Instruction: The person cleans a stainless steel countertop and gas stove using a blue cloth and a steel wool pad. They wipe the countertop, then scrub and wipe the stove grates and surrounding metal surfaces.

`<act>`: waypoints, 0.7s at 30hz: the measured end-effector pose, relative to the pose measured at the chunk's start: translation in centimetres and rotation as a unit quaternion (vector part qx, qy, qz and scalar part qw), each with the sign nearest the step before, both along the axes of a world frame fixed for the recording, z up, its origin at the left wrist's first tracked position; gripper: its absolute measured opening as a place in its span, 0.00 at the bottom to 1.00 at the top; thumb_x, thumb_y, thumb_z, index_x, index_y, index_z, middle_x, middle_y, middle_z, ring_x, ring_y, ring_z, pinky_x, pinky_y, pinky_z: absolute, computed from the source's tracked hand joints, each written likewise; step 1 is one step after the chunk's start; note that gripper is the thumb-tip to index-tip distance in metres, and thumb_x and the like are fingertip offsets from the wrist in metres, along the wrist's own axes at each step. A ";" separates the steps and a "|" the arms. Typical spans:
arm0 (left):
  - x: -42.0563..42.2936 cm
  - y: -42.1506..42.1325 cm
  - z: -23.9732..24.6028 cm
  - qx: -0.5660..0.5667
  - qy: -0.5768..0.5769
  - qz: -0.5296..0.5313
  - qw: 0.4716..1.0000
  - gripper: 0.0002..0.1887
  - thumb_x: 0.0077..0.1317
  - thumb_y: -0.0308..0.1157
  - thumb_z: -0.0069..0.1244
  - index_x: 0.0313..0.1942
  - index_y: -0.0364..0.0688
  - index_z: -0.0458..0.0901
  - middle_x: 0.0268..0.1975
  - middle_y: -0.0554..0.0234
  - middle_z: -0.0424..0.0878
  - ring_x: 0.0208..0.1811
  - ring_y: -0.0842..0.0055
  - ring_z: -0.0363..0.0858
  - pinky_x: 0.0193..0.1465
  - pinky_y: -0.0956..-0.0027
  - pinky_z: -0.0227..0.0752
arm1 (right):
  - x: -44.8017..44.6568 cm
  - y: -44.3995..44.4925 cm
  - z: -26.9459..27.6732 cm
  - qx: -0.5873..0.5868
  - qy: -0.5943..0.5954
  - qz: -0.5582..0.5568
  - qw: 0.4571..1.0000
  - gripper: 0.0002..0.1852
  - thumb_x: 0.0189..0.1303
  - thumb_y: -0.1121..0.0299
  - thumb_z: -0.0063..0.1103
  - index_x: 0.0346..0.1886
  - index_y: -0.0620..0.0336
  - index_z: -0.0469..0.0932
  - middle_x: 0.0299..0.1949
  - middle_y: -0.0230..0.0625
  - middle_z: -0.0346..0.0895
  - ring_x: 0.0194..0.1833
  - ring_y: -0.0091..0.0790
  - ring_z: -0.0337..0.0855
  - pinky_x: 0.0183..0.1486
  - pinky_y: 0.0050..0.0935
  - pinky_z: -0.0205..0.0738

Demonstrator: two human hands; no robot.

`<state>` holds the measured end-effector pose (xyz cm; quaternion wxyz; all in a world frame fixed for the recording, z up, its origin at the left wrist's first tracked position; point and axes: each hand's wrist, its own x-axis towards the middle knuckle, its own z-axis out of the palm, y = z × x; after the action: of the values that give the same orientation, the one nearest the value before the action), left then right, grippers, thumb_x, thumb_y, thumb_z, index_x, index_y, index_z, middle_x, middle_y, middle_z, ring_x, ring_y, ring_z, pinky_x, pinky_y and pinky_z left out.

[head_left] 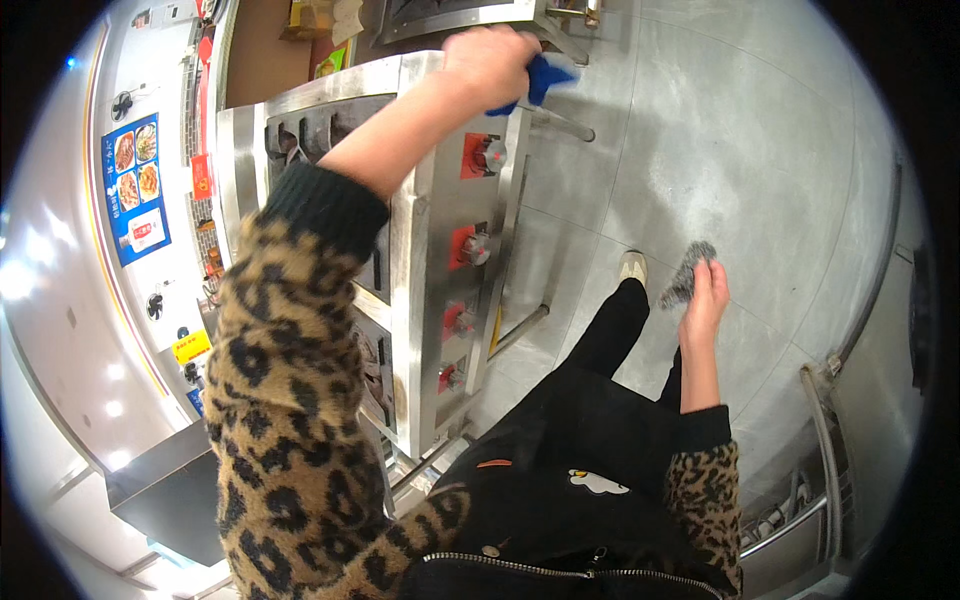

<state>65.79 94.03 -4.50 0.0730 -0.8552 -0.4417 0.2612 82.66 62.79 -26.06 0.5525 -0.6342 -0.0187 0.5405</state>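
My left hand (491, 67) is closed around a blue cloth (549, 79), which sticks out past the fingers. The hand is over the front corner of a stainless-steel gas stove (420, 300), and is slightly blurred. Along the stove's front panel are several round control knobs (474, 246) on red backings. Lower down on the right, my right hand (707, 289) holds a grey steel-wool scrubber (681, 279) between thumb and fingers, above the tiled floor. Part of the burner top is hidden by my left forearm and leopard-print sleeve.
Metal pipes and rails (529, 330) stick out low beside the stove. Another metal appliance (457, 15) stands beyond its far end. A hose (825, 457) and a metal rail are at the lower right. My shoe (633, 266) is on the grey tiles (697, 150).
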 end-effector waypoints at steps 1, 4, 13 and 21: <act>-0.9 0.4 2.5 0.045 -0.102 0.005 0.994 0.14 0.55 0.32 0.55 0.42 0.40 0.84 0.39 0.59 0.85 0.39 0.72 0.83 0.40 0.67 0.76 | -0.9 1.6 0.3 0.023 -0.026 -0.021 0.999 0.09 0.64 0.69 0.57 0.42 0.64 0.74 0.33 0.23 0.69 0.37 0.16 0.66 0.41 0.18 0.61; -4.1 2.8 8.2 0.031 -0.332 0.208 0.919 0.20 0.57 0.35 0.49 0.50 0.41 0.79 0.38 0.49 0.85 0.40 0.58 0.85 0.47 0.62 0.76 | -3.5 8.4 1.4 0.084 -0.014 0.060 0.995 0.10 0.63 0.69 0.58 0.41 0.66 0.75 0.33 0.23 0.70 0.36 0.17 0.66 0.40 0.19 0.62; -10.9 5.4 2.2 0.099 -0.360 0.198 0.906 0.22 0.51 0.47 0.50 0.42 0.44 0.83 0.33 0.46 0.85 0.40 0.51 0.83 0.48 0.57 0.74 | -17.8 19.2 13.8 0.198 -0.028 0.137 0.970 0.12 0.61 0.67 0.60 0.41 0.64 0.71 0.30 0.35 0.76 0.33 0.30 0.76 0.38 0.29 0.72; -10.7 5.3 1.2 0.076 -0.449 0.216 0.864 0.17 0.54 0.42 0.49 0.39 0.42 0.81 0.30 0.48 0.84 0.36 0.53 0.83 0.43 0.61 0.75 | -17.3 27.0 15.0 0.273 -0.183 0.133 0.935 0.11 0.60 0.69 0.58 0.43 0.62 0.70 0.30 0.51 0.74 0.32 0.56 0.79 0.32 0.45 0.71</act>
<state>55.08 99.28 -3.30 -0.1262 -0.7551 -0.6189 -0.1758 65.38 89.79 -11.09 0.6148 -0.5386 -0.3503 0.4574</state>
